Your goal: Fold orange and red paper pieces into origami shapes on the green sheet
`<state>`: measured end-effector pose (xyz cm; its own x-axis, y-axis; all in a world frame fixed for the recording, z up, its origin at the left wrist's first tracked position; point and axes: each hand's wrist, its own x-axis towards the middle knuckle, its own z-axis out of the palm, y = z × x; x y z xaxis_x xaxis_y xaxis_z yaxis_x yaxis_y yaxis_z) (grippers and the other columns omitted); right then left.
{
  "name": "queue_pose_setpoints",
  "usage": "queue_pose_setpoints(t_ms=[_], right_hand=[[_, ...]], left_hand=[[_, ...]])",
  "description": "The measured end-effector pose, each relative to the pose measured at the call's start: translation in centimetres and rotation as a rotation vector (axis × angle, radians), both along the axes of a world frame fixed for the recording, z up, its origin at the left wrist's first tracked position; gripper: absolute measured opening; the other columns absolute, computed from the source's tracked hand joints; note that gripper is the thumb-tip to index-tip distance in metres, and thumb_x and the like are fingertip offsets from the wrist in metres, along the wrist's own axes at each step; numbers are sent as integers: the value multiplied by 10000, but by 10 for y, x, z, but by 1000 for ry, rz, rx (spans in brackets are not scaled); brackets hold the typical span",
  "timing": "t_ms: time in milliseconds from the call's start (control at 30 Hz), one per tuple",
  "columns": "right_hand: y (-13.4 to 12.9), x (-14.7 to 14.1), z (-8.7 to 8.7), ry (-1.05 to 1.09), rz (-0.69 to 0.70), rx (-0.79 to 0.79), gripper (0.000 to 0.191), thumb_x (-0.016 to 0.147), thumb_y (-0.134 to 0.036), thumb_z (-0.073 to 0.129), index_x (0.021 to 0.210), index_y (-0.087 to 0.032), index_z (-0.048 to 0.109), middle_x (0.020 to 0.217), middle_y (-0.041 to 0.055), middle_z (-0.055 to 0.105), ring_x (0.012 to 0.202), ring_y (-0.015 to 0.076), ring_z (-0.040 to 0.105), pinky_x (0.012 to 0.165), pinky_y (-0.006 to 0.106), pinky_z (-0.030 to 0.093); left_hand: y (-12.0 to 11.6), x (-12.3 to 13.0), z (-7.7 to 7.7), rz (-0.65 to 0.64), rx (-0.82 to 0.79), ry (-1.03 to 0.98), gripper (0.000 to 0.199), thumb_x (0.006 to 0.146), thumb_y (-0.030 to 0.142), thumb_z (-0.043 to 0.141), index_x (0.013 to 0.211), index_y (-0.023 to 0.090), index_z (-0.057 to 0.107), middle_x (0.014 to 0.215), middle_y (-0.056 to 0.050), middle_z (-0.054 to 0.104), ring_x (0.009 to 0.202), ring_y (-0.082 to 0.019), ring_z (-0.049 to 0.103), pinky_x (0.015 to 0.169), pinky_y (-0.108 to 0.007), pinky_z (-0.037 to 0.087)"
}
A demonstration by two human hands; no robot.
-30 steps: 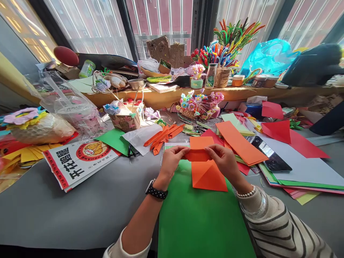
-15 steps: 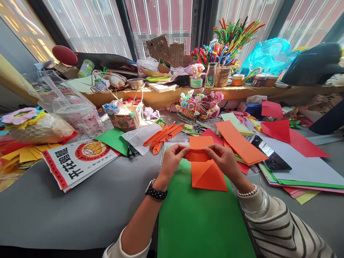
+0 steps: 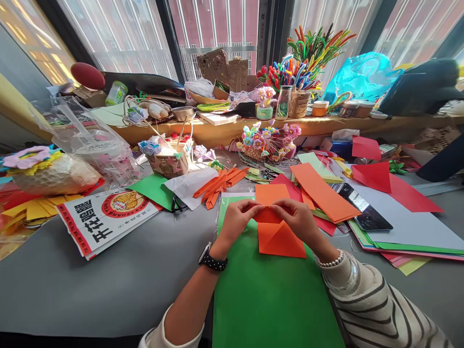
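Between my two hands is a small piece of orange paper (image 3: 267, 216), held above a green sheet (image 3: 268, 295). My left hand (image 3: 237, 220) pinches its upper left edge, and my right hand (image 3: 299, 220) pinches the upper edge from the right. The fingertips of both hands nearly meet at the middle. Just below the held piece, a creased orange square (image 3: 282, 241) lies on the green sheet. Another flat orange piece (image 3: 271, 192) shows behind my fingers. How the held paper is folded is partly hidden by my hands.
Folded orange strips (image 3: 221, 186) lie beyond my left hand. Long orange strips (image 3: 324, 192) and a black phone (image 3: 366, 208) rest to the right, by a stack of coloured paper (image 3: 416, 232). A printed paper bag (image 3: 108, 217) lies left; a flower basket (image 3: 266, 145) stands behind.
Both hands have come closer together along the top edge of the orange paper. The fingertips now almost touch, where before they held its two sides apart.
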<state>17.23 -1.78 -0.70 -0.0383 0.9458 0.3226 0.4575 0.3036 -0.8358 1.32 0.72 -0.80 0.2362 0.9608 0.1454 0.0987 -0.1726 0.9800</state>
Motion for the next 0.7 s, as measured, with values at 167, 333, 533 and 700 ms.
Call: queue_pose_setpoints(t_ms=[167,333,533,700], right_hand=[[-1,-2,2,-25,10,11,190,761,-315,491,718,-173,610,674,38,635,602,152,563,515,232,423],[-1,-2,1,-35,12,20,189,764,-321,490,728,-174,603,678,35,629,605,148,558,516,230,420],[0,-2,-2,-36,25,-1,185,759,-318,502,715,-170,605,686,34,633,628,147,556,539,229,420],[1,-3,-2,-68,-10,27,179,759,-299,507,714,-166,618,672,29,633,609,136,541,531,217,398]], left_hand=[[0,-1,0,17,42,58,227,664,350,579,693,140,659,689,-48,650,664,-165,573,592,-233,438],[-2,-1,1,37,101,94,216,687,339,559,690,146,657,689,-43,652,671,-163,573,596,-226,438],[-4,3,0,25,203,172,183,705,283,544,691,139,654,650,-34,644,631,-147,569,568,-209,437],[-3,3,0,41,262,231,181,732,225,508,694,141,664,642,-20,649,612,-128,560,561,-191,419]])
